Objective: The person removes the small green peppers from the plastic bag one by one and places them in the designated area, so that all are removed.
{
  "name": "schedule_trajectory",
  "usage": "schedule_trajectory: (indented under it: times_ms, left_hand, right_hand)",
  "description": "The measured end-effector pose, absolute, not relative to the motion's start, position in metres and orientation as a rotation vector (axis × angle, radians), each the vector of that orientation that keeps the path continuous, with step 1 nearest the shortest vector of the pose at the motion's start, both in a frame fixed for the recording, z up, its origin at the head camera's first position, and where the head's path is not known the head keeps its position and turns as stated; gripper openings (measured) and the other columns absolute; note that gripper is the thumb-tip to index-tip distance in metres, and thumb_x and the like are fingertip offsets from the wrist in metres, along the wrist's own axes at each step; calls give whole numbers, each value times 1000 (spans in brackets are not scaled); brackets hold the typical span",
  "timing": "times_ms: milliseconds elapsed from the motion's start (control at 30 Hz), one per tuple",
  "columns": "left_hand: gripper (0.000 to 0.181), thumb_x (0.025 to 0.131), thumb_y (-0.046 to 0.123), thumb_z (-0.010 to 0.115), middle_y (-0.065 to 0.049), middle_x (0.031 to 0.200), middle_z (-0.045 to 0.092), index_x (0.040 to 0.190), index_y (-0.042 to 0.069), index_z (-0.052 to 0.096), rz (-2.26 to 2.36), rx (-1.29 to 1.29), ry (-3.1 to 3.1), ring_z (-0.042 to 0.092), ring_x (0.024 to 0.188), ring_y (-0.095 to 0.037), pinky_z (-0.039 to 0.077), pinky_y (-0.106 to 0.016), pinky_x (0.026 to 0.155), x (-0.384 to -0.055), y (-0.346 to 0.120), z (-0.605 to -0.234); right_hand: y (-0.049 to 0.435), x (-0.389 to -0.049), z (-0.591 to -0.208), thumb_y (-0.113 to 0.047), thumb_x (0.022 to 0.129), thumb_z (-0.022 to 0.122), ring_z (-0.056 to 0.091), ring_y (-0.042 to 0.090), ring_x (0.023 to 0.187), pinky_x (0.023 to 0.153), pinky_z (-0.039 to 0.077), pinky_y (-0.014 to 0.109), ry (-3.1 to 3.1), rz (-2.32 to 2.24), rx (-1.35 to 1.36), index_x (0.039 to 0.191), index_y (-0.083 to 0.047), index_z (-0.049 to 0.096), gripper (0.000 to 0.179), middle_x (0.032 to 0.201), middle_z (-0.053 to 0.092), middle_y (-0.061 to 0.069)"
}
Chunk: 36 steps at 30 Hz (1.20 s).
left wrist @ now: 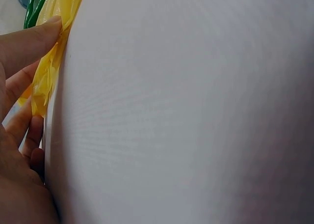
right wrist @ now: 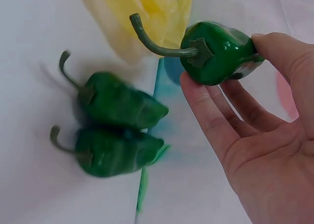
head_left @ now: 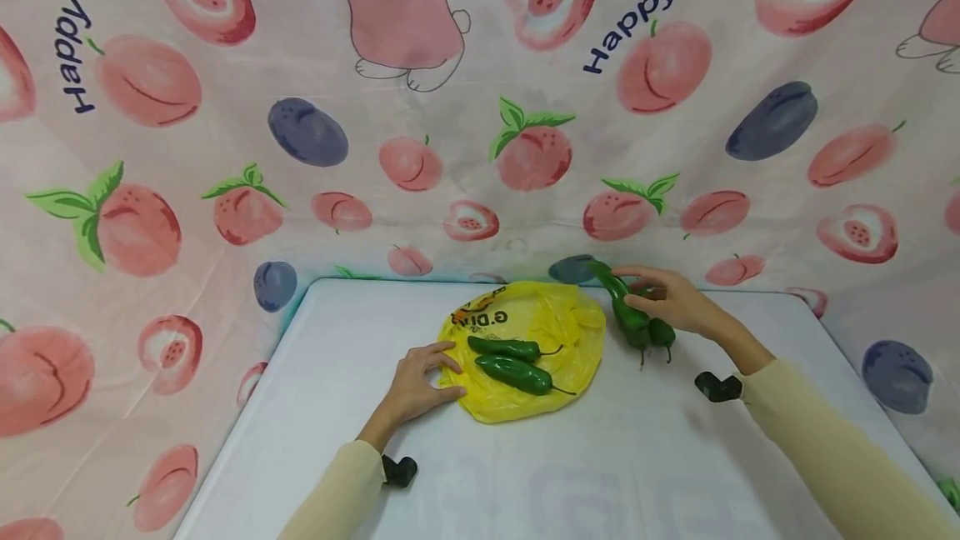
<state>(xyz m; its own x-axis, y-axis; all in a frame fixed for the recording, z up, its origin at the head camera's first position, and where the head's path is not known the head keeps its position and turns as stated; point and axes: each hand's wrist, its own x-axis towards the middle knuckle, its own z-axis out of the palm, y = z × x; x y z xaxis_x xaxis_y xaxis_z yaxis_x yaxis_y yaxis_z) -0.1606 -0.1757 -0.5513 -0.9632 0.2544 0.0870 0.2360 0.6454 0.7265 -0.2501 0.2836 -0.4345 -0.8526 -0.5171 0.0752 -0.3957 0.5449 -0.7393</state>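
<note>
Two glossy green peppers (head_left: 513,373) lie side by side on a crumpled yellow plastic bag (head_left: 480,411) with dark printing. At the bag's left edge, my left hand (head_left: 414,382) touches the plastic, thumb and fingers apart. In the left wrist view the thumb rests on the yellow film. My right hand (head_left: 678,302) is right of the bag, near the table's back edge. It pinches a green pepper (right wrist: 221,52) between thumb and fingertips, stem pointing away from the palm. Below it, two more green peppers (right wrist: 117,101) sit close together on the table.
The white table (head_left: 360,323) backs onto a hanging pink cloth (head_left: 465,148) printed with fruit. Dark wrist-worn pieces (head_left: 718,387) show at both sleeves. A bit of green (head_left: 951,490) shows at the far right edge.
</note>
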Motion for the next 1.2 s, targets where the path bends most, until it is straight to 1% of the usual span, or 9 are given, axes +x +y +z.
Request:
schedule_trajectory:
  times_ms: [167, 267, 500, 633, 900, 1067, 1200]
  left_hand:
    - [22, 80, 34, 88, -1, 149, 57, 98, 30, 75, 1229, 436, 2835, 45, 137, -33, 24, -63, 115, -160, -175, -550]
    - [22, 80, 34, 89, -2, 148, 57, 97, 29, 75, 1236, 435, 2834, 46, 136, -33, 25, -63, 115, -160, -175, -548]
    - [22, 80, 35, 89, -1, 148, 57, 97, 31, 75, 1251, 436, 2830, 45, 137, -33, 25, -62, 114, -160, -176, -548]
    - [22, 80, 36, 89, -2, 148, 58, 97, 30, 76, 1256, 458, 2839, 46, 136, -34, 26, -64, 113, -161, -177, -550]
    - [22, 80, 36, 89, 4, 150, 55, 97, 34, 74, 1222, 404, 2827, 44, 139, -30, 24, -59, 117, -161, -176, -551]
    - [23, 80, 35, 89, 3, 150, 56, 96, 34, 74, 1225, 387, 2822, 43, 140, -30, 23, -59, 117, -161, -175, -550]
    - [22, 80, 34, 89, 1, 150, 56, 97, 32, 75, 1231, 401, 2826, 44, 139, -31, 24, -60, 116, -161, -175, -549]
  right_hand:
    - [297, -244, -435, -21, 102, 66, 62, 39, 117, 84, 58, 33, 2636, -1203, -713, 149, -13, 52, 49, 150, 52, 19]
    - [304, -240, -434, -22, 102, 66, 62, 40, 117, 82, 57, 29, 2643, -1206, -674, 150, -13, 52, 50, 150, 51, 19]
    - [322, -234, -435, -24, 102, 66, 64, 42, 116, 81, 57, 31, 2699, -1169, -629, 150, -14, 51, 52, 148, 53, 18]
    - [334, -231, -439, -26, 102, 66, 64, 43, 117, 80, 57, 29, 2712, -1162, -601, 151, -15, 50, 53, 148, 52, 19]
    - [353, -223, -443, -26, 103, 65, 62, 45, 118, 78, 57, 27, 2723, -1193, -566, 153, -13, 49, 54, 148, 51, 20]
    - [361, -218, -443, -29, 103, 65, 63, 45, 115, 77, 57, 27, 2739, -1186, -494, 153, -14, 47, 55, 146, 53, 22]
    - [367, -215, -445, -29, 103, 65, 64, 46, 113, 76, 58, 27, 2754, -1179, -459, 154, -13, 46, 56, 142, 55, 25]
